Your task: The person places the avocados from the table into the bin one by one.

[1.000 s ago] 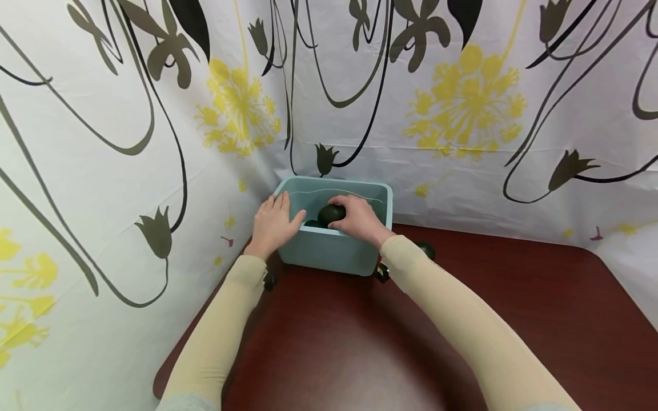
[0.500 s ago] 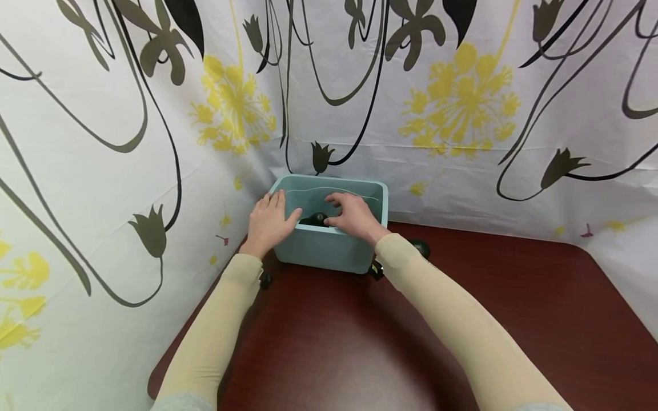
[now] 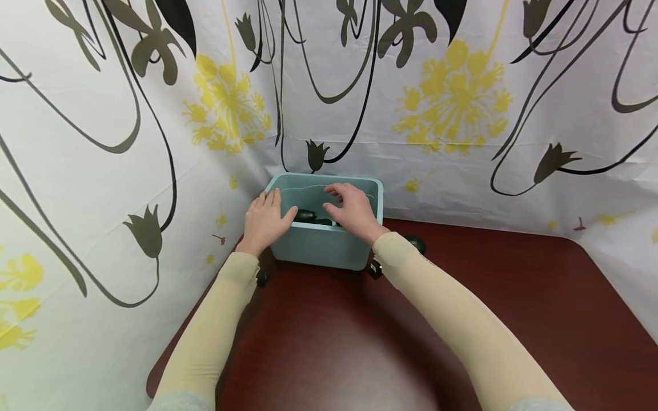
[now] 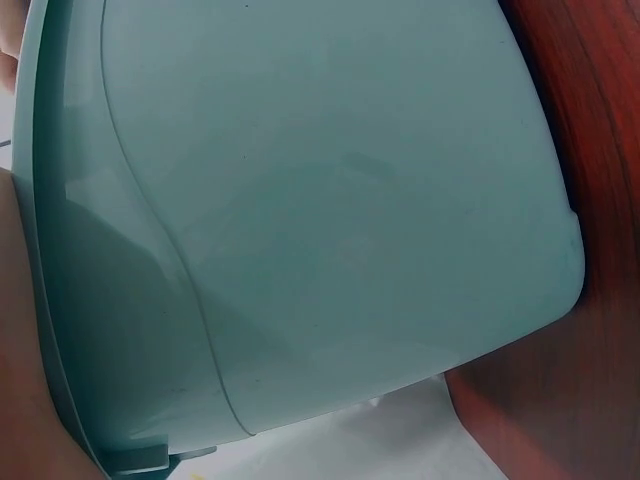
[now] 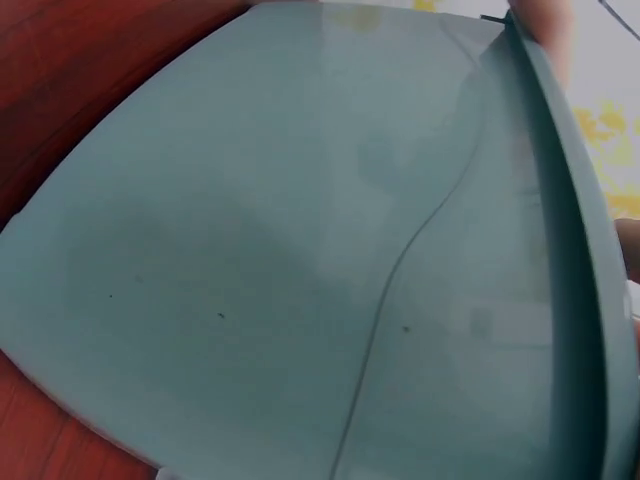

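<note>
A pale blue-green plastic bin (image 3: 319, 248) stands on the table in the head view. My left hand (image 3: 264, 221) rests on its left rim, fingers straight and thumb apart. Over the right part of the bin hangs my right hand (image 3: 354, 210), its fingers bent loosely with nothing between them. Dark green avocados (image 3: 305, 215) lie inside the bin, partly hidden by the front rim. Both wrist views are mostly filled by the bin's outer wall, seen as wall (image 4: 350, 200) on the left and wall (image 5: 250, 200) on the right.
The dark red-brown table (image 3: 514, 297) extends to the right and front. Close behind the bin hangs a white cloth (image 3: 349, 125) with yellow and grey flowers, which also runs along the left. A dark green rounded thing (image 3: 415, 244) sits right of the bin, partly behind my right forearm.
My right hand has let go of a dark avocado, which dropped into the bin, and has risen slightly. The left hand stays on the rim. The head view has shifted a little.
</note>
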`<state>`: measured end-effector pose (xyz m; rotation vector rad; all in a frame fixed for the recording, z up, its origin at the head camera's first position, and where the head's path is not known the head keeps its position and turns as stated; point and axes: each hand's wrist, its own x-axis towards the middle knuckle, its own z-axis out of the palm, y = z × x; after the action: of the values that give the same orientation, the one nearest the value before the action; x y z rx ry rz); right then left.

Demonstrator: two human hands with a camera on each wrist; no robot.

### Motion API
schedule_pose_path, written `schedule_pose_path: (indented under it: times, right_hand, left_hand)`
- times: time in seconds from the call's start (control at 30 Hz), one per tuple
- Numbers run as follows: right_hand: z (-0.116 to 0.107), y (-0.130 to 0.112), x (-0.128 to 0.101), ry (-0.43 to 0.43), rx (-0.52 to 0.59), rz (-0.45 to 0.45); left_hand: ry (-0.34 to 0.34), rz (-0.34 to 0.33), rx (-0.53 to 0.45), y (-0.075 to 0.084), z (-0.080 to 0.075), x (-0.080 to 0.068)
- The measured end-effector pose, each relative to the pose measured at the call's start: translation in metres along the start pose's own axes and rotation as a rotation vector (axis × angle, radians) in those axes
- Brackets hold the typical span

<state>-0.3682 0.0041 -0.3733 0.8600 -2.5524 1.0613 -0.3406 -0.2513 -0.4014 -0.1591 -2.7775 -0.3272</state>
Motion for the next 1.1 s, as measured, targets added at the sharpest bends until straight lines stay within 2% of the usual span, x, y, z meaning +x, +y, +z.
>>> schedule_pose_path:
  times: [0.2,0.43,0.83,1.1]
  right_hand:
    - [-0.009,0.003,-0.008,0.004,0.025,-0.012]
    - [-0.03,0.004,-0.02,-0.015,0.023,-0.043]
    - [-0.065,0.01,-0.036,0.002,-0.043,-0.091]
    - [-0.09,0.028,-0.047,0.048,-0.07,-0.095]
  left_hand:
    - [-0.014,-0.001,-0.005,0.001,-0.001,-0.001]
    - [-0.016,0.004,-0.006,0.0,0.0,0.0]
    - [-0.021,0.002,-0.001,0.001,-0.003,-0.002]
    - [-0.012,0.004,-0.002,0.0,0.0,-0.001]
